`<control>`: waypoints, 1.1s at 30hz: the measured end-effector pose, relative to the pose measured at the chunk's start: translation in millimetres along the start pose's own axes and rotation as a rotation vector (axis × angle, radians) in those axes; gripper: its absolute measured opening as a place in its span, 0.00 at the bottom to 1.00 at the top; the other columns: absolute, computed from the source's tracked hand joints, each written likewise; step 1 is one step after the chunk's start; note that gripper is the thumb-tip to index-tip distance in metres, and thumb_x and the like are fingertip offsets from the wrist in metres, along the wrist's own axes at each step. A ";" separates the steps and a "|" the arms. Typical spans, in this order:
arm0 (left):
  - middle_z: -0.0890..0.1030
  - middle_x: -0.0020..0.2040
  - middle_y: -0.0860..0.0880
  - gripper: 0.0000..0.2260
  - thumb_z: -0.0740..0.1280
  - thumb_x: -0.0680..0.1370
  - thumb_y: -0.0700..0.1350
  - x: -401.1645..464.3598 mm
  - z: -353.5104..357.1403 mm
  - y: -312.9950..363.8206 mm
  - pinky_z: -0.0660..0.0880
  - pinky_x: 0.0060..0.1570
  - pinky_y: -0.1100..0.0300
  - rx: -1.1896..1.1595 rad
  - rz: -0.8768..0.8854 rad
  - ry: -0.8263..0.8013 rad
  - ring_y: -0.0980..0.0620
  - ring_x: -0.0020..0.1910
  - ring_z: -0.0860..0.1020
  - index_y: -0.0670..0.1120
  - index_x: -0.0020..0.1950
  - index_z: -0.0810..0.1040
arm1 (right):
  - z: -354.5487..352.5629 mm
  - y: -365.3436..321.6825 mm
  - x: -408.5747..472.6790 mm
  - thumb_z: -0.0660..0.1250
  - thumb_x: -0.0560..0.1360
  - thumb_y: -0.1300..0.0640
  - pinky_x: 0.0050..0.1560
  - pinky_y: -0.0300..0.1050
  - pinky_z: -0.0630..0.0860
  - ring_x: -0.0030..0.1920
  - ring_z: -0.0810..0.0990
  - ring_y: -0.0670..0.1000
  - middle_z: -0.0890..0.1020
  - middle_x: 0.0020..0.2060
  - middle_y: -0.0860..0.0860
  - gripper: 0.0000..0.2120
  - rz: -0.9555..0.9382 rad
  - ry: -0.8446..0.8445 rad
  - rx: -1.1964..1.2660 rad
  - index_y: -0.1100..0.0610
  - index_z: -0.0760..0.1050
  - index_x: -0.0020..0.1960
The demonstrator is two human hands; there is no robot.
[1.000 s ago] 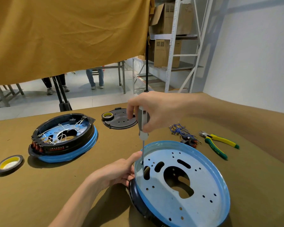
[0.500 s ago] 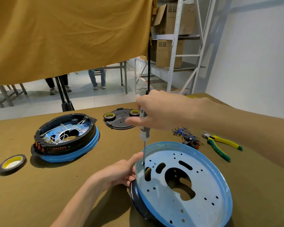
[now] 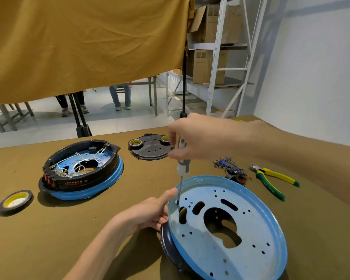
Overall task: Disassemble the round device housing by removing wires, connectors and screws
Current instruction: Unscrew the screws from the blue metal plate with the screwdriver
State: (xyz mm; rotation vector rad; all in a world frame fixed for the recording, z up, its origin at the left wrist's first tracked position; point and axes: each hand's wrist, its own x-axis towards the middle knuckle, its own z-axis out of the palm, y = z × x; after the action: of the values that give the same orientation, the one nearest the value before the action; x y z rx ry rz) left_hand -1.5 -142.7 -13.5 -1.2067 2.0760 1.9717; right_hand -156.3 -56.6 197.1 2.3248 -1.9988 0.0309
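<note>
So over the last second basically nothing big moved, and that's kind of the point: the screwdriver point(image 3: 181, 170) tip is parked on the same spot near the left inner edge of the blue housing plate point(image 3: 226, 225), while the right hand point(image 3: 192, 141) on top of the handle has shifted its fingers around the grip, from a wrapped fist-like hold to a looser fingertip hold with the index sticking out to the left. That reads like the person is twisting the driver in little re-grips, so in all likelihood a screw is being backed out right there, though the screw itself is too small to make out under the tip. The right-hand fingers are curled round the white-and-grey handle, gripping it. The left hand point(image 3: 148, 214) hasn't budged: it clasps the near-left rim of the plate, thumb up along the edge just beside the shaft, bracing the whole thing. The plate sits tilted on its dark lower shell at the front right of the brown-covered table point(image 3: 49, 239). A second housing point(image 3: 81, 170), wires and connectors in it, waits at the left, so there's plenty of the job left. Pulled blue wires point(image 3: 228, 165) and yellow-green pliers point(image 3: 271, 178) lie to the right, tape rolls point(image 3: 15, 201) and a black cover point(image 3: 150, 147) further back.
</note>
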 end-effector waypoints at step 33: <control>0.79 0.64 0.33 0.54 0.59 0.64 0.81 -8.8 3.0 5.0 0.75 0.68 0.45 0.041 0.001 0.020 0.39 0.61 0.81 0.37 0.70 0.77 | -6.8 -5.1 -0.8 0.62 0.82 0.40 0.34 0.48 0.78 0.36 0.81 0.52 0.81 0.36 0.50 0.18 -0.041 -0.044 -0.090 0.55 0.76 0.47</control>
State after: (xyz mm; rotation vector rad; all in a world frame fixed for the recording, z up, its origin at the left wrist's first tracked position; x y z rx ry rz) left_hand 0.6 -136.2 -5.4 -1.2237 2.1163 1.9149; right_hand -151.2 -54.6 203.6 2.3294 -1.9288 -0.1103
